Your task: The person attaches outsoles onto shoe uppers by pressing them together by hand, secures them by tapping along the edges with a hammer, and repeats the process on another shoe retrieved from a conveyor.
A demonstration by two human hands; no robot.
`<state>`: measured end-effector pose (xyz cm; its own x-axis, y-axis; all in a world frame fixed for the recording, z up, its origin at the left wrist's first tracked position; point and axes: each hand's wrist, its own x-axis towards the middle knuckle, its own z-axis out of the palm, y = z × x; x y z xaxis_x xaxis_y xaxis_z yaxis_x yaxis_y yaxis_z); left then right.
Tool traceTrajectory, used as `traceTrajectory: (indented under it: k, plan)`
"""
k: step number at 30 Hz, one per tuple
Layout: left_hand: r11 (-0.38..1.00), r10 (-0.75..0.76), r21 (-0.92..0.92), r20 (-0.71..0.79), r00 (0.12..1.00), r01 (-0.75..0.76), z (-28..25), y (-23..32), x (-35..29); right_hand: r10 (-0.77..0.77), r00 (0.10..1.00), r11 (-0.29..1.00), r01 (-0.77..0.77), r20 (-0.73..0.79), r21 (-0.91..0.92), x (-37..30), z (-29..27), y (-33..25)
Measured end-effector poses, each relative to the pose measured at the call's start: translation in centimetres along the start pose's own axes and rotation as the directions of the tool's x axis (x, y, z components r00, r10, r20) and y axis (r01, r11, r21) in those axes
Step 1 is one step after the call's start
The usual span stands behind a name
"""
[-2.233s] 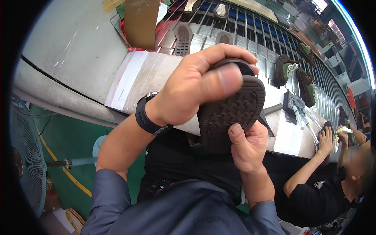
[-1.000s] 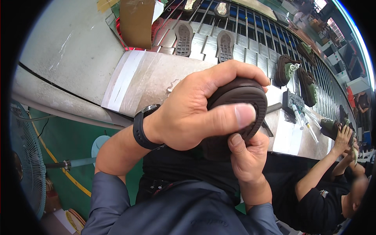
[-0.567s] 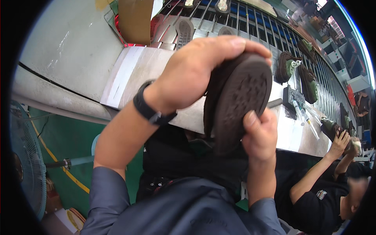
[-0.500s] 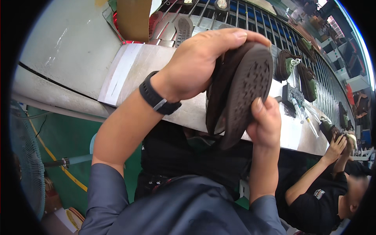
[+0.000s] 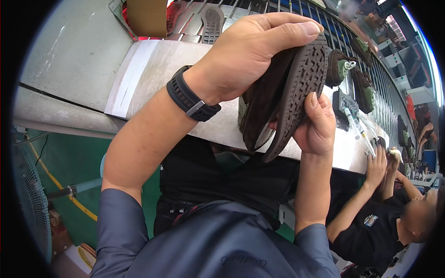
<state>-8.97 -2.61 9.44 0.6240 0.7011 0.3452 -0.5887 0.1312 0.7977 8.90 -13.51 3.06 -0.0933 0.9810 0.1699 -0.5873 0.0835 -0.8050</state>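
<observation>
A dark brown shoe upper [image 5: 262, 109] and its brown rubber sole [image 5: 303, 74] are held up over the bench, treads facing right. At the lower end the sole stands apart from the upper, leaving a gap. My left hand [image 5: 248, 55] wraps over the top of the shoe, its thumb reaching across to the sole's upper end. My right hand [image 5: 319, 125] pinches the sole's side, thumb on the tread edge and a fingertip showing in the gap. The left palm hides much of the upper.
The pale bench [image 5: 171, 60] runs along a barred metal rack. A loose sole [image 5: 212, 23] lies beyond, beside a brown panel [image 5: 147, 18]. Right are brown-green shoes [image 5: 340, 67], a black block [image 5: 344, 104] and syringes [image 5: 352, 121]. A co-worker [image 5: 371, 227] sits close; a fan [image 5: 32, 199] stands left.
The shoe has shifted slightly up and turned, showing the tread more sharply. My right hand has slid up along the sole, fingers now in the gap. The co-worker's hands have moved left.
</observation>
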Motion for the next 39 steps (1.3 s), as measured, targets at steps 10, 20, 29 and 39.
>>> traceTrajectory:
  k: [10, 20, 29, 39]
  plan:
    - [0.984, -0.176, 0.001, -0.026, 0.984, 0.176, 0.5, 1.4, -0.4, -0.093, 0.993, 0.989, 0.084, -0.066, -0.125, 0.1, 0.4, 0.5]
    - [0.959, 0.157, 0.219, 0.124, 0.980, -0.181, -1.1, 0.4, -1.8, -0.147, 0.986, 0.968, 0.126, -0.082, -0.218, -0.4, 2.4, 0.6]
    - [0.944, 0.075, 0.318, 0.068, 0.995, -0.093, 1.2, 4.6, -7.6, -0.139, 0.990, 0.889, 0.113, -0.027, -0.444, -5.0, 7.5, 0.1]
    - [0.697, 0.311, 0.649, 0.111, 0.944, -0.306, 0.0, 5.9, -11.8, -0.172, 0.975, 0.610, 0.217, 0.140, -0.762, -4.2, 10.0, 0.6]
